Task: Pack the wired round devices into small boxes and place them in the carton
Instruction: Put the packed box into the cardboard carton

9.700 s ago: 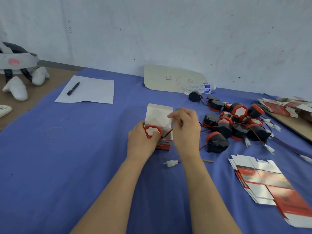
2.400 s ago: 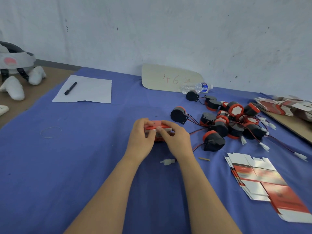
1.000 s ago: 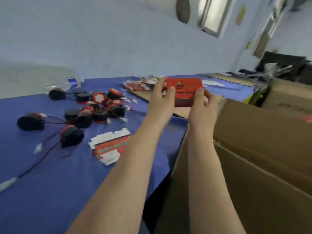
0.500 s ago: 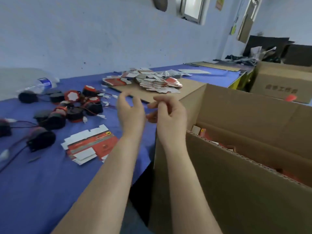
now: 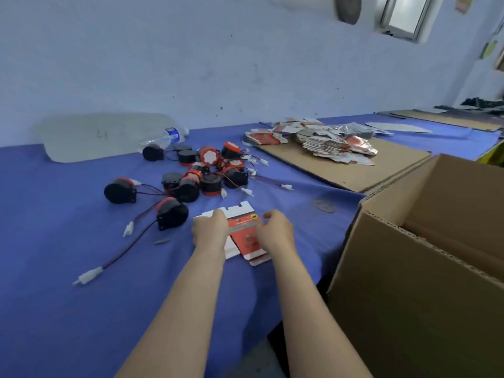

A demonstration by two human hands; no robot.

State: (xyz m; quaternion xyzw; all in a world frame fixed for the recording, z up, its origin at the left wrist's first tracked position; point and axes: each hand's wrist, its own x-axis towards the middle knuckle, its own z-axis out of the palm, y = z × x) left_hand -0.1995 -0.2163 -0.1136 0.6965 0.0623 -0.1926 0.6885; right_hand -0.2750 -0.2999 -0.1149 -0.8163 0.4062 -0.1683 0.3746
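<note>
A stack of flat red-and-white small boxes (image 5: 244,231) lies on the blue cloth in front of me. My left hand (image 5: 210,231) rests on its left side and my right hand (image 5: 274,233) on its right side. The backs of both hands hide the fingers, so a grip does not show. Several black-and-red wired round devices (image 5: 207,173) lie heaped behind the stack, and one such device (image 5: 171,214) sits just left of my left hand. The big brown carton (image 5: 409,282) stands open at the right, beside the table.
A cardboard sheet (image 5: 341,170) at the back right carries a heap of flat boxes (image 5: 335,145). A rubber band (image 5: 324,206) lies near the carton. A water bottle (image 5: 166,136) and a pale card (image 5: 103,136) lie by the wall. A loose white connector (image 5: 87,276) trails near left.
The closed red box that both hands held a second ago is gone from them. The empty hands have come back from above the carton down onto the stack of flat boxes.
</note>
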